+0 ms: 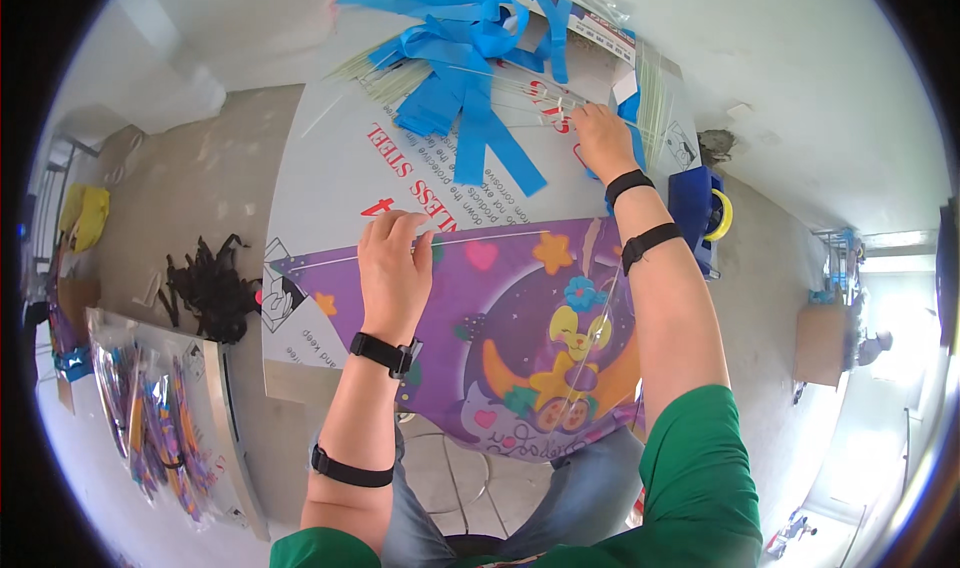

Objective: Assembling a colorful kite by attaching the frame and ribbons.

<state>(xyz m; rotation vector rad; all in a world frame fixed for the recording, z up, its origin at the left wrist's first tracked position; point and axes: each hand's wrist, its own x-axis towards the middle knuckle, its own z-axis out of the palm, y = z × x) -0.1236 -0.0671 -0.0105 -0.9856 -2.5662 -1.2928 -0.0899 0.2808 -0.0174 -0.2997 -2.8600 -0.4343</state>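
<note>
Kite sail (455, 313), purple and cartoon-printed, lies across the near part of the counter (325, 193), its lower edge reaching over the person's lap. The left hand (393, 283) is at its upper edge, grip narrow; whether it pinches anything, I cannot tell. The right hand (607, 146) bends its fingers beside white fittings (563, 104), its grip hidden. Blue strips (440, 98) lie farther back.

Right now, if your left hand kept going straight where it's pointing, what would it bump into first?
Probably the blue strips, ahead across the board. How high the left hand is above the board is hard to tell.
</note>
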